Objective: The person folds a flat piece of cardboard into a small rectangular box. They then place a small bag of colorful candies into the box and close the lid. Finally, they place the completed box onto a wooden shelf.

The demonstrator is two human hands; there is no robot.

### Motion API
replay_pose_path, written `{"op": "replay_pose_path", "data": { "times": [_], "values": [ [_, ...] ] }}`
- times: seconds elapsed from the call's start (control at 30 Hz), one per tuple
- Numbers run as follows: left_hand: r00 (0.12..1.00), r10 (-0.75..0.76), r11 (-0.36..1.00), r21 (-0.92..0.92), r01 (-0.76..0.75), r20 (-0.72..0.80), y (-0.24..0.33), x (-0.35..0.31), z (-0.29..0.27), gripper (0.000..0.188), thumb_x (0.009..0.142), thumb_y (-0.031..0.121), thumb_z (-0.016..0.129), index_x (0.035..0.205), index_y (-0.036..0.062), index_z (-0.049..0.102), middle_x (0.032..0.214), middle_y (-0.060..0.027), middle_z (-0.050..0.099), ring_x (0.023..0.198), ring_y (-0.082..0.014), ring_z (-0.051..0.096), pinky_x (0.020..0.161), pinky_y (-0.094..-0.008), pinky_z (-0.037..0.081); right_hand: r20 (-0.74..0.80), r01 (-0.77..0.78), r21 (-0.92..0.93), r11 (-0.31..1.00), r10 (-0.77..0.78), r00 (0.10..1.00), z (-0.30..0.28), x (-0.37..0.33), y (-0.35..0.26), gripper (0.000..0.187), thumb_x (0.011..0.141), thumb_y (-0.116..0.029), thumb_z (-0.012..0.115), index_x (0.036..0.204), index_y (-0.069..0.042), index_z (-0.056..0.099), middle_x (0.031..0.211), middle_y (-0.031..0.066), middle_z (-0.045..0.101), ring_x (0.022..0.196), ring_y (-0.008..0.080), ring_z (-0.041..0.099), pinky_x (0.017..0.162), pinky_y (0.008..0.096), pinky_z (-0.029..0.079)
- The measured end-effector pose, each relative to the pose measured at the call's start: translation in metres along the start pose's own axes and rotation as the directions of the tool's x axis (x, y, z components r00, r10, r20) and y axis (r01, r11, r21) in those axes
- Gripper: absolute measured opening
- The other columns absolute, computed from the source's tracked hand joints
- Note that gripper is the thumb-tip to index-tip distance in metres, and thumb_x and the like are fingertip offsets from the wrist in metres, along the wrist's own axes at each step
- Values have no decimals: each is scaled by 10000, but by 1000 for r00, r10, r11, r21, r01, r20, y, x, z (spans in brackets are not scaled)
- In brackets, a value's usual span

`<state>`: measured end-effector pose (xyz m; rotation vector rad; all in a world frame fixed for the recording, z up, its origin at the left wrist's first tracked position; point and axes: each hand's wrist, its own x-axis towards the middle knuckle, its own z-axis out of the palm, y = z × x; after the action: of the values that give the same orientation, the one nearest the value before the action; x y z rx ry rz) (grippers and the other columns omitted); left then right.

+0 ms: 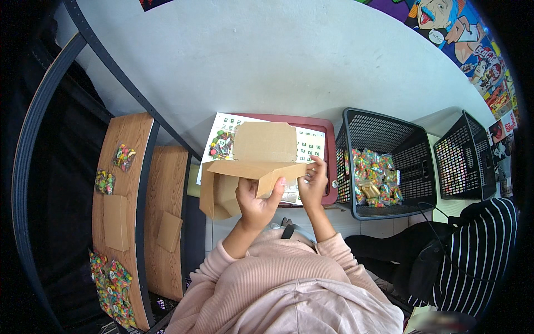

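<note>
A brown cardboard box [265, 143], partly folded with its flaps standing open, is held up in front of me over a table. My left hand [257, 204] grips its near side, thumb on the outer flap and fingers partly hidden by the card. My right hand [313, 181] is closed at the box's right corner, with its fingertips on the edge of a side flap. Beneath the box lies a white sheet printed with green marks [311, 146]. A clear bag of colourful sweets [221, 145] rests on that sheet, left of the box's raised panel.
The table has a dark red rim [329, 133]. To its right stands a black crate [414, 167] holding many sweet bags, with another black crate [467, 156] beyond. Wooden shelves [133, 145] at left carry sweet bags and folded boxes [115, 222]. A person in stripes [473, 250] is at right.
</note>
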<state>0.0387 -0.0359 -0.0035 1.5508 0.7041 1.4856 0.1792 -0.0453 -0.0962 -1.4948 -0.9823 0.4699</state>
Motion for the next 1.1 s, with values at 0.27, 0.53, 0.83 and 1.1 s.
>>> {"op": "replay_pose_path", "data": {
  "times": [0.27, 0.53, 0.83, 1.1],
  "values": [
    [984, -146, 986, 92, 137, 101, -23, -6, -9, 209, 810, 69, 512, 996, -18, 469, 910, -88, 552, 861, -152, 526, 754, -281, 416, 495, 299, -651, 698, 91, 864, -55, 8, -79, 427, 749, -54, 529, 1165, 2, 448, 955, 193, 574, 819, 331, 592, 686, 383, 482],
    [915, -276, 943, -101, 317, 294, -14, -14, 13, 231, 830, 93, 498, 1029, -20, 464, 899, -65, 502, 829, -147, 507, 745, -258, 414, 477, 89, -293, 952, 65, 877, -40, 0, -138, 620, 724, -377, 634, 1087, 97, 463, 968, 256, 562, 791, 323, 613, 664, 351, 495],
    [885, -370, 752, -469, 463, 282, -23, -10, 7, 483, 723, 27, 526, 1166, 25, 334, 1011, -65, 437, 910, -139, 467, 791, -249, 391, 244, -45, 86, 995, 23, 970, -29, -10, -103, 284, 785, -8, 520, 1061, 56, 526, 919, 198, 608, 794, 186, 618, 627, 266, 499],
    [861, -468, 795, -331, 509, 200, -27, -5, -2, 236, 840, 119, 493, 1046, 28, 421, 872, -39, 502, 740, -90, 520, 626, -192, 412, 54, -30, 230, 973, 18, 998, -16, -17, -97, 133, 797, 2, 548, 924, 41, 555, 901, 133, 624, 769, 110, 586, 628, 211, 465]
  ]
}}
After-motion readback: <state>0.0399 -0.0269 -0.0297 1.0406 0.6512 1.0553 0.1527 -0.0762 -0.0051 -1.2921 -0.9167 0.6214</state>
